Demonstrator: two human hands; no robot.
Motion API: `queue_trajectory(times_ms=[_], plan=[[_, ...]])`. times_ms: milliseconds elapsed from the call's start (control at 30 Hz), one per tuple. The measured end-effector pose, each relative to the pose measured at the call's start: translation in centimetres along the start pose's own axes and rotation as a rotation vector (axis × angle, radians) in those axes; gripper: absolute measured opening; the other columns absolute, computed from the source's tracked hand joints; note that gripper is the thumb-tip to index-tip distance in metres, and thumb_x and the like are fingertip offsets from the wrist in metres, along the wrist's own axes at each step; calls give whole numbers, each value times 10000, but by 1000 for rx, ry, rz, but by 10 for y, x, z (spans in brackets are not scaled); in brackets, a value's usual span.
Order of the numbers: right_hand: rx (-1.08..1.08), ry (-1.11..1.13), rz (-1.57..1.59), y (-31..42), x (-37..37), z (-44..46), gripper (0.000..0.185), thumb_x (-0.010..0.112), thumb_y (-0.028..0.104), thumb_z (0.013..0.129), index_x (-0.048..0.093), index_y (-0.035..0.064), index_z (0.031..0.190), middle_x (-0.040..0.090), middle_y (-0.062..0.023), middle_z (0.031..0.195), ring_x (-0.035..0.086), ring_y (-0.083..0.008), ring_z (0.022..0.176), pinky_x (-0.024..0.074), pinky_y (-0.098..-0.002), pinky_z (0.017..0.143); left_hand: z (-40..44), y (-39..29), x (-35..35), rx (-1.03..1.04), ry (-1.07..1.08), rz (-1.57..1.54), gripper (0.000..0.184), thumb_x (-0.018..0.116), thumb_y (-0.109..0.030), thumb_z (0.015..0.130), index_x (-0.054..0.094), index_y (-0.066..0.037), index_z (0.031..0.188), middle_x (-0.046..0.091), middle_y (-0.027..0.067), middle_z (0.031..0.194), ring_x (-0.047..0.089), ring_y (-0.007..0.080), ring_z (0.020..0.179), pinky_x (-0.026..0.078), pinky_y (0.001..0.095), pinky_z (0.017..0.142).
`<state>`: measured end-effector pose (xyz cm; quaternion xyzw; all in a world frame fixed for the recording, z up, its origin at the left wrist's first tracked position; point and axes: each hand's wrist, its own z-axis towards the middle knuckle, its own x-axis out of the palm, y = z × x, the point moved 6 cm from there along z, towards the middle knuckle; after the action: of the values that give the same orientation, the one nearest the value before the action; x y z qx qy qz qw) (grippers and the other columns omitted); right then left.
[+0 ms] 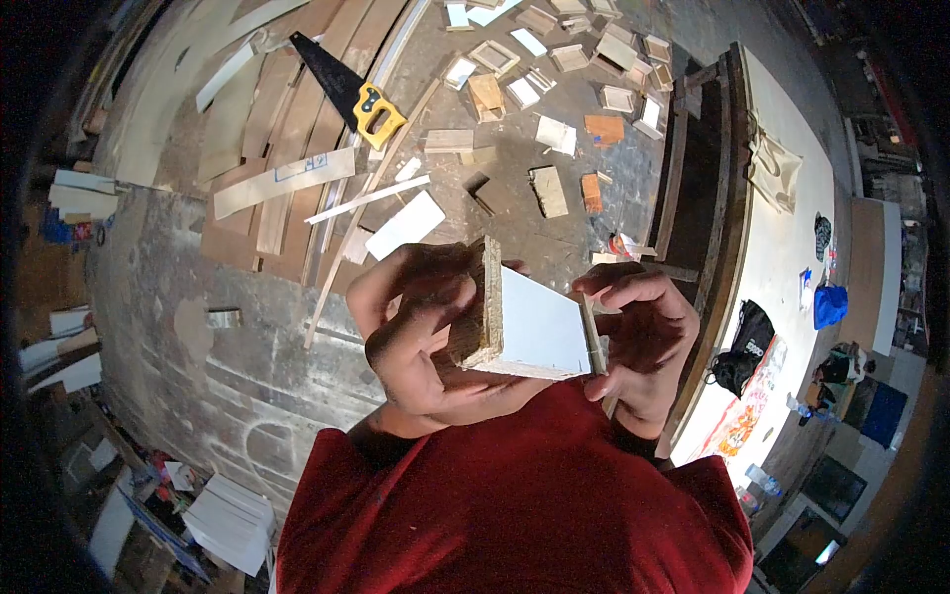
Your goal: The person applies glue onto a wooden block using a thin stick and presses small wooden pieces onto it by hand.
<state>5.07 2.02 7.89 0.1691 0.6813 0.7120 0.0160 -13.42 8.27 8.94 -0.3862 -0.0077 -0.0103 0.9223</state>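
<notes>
Close to my chest, I hold a small particle-board assembly [542, 323] between both hands. It has a white face and raw, rough edges, with a thicker strip on its left side and a thin strip on its right. My left hand [421, 332] is closed around the thick left side, its fingers bent. The fingers and thumb of my right hand [648, 337] pinch the thin right side. How the strips are joined cannot be made out. Beyond my hands lies a white rectangular board [406, 225].
A yellow-handled handsaw [374, 117] lies on long wooden boards [287, 119] at the upper left. Several small wooden frames and offcuts [549, 191] are scattered ahead. Along the right runs a pale-topped table [782, 238] bearing a cloth bag [775, 170] and a black bag [744, 346].
</notes>
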Motion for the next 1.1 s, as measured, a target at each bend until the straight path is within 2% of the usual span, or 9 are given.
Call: queue_trajectory(times_ms=[100,300,500,700,800,867,1000,1100], plan=[[11,-6,-6,0,1,-1,713,994,228,526,611,-50,1061,666,-214,1143,663,-249,1066,551,-353,903,7,-5,-3,71,38,87,843,955,-310,604,504,-20,1254,390,205,1296,620,315,1047,563,374,822],[-11,-1,4,-1,1,1,703,991,218,537,609,-51,1062,662,-220,1150,663,-255,1064,570,-349,879,5,-1,-1,58,71,141,852,953,-332,599,515,-20,1260,395,202,1296,601,318,1084,558,382,846],[0,-3,31,-3,2,4,707,990,213,536,607,-44,1072,663,-210,1136,655,-259,1078,572,-348,871,5,-3,-2,55,54,159,856,960,-334,575,539,-20,1251,411,198,1292,556,327,1146,526,414,914],[8,-10,26,-3,3,4,709,991,214,530,607,-39,1071,662,-201,1133,653,-272,1085,562,-368,894,0,1,-3,35,140,227,828,959,-287,556,574,-20,1239,435,183,1291,505,326,1215,485,424,981],[40,-23,54,-4,4,6,711,993,219,526,609,-38,1066,665,-197,1124,654,-276,1085,552,-377,911,-3,6,-4,-55,70,81,834,958,-271,551,576,-19,1248,420,179,1306,489,325,1237,488,416,983],[-28,2,19,-4,2,6,714,995,231,520,613,-36,1060,666,-198,1122,654,-274,1086,549,-375,915,-1,4,-3,-40,74,74,847,960,-264,547,568,-17,1256,405,178,1317,498,326,1231,490,410,984],[9,-20,-3,-4,2,6,709,997,236,515,618,-35,1050,666,-200,1128,654,-273,1088,547,-372,917,1,3,-3,-17,79,54,860,963,-252,541,556,-14,1260,385,178,1327,519,322,1213,500,407,978],[13,-29,25,-4,3,7,704,998,232,514,622,-36,1045,668,-203,1129,654,-274,1089,540,-369,921,0,8,-3,-76,66,50,864,965,-256,543,545,-9,1257,397,183,1314,536,321,1191,509,410,955]])
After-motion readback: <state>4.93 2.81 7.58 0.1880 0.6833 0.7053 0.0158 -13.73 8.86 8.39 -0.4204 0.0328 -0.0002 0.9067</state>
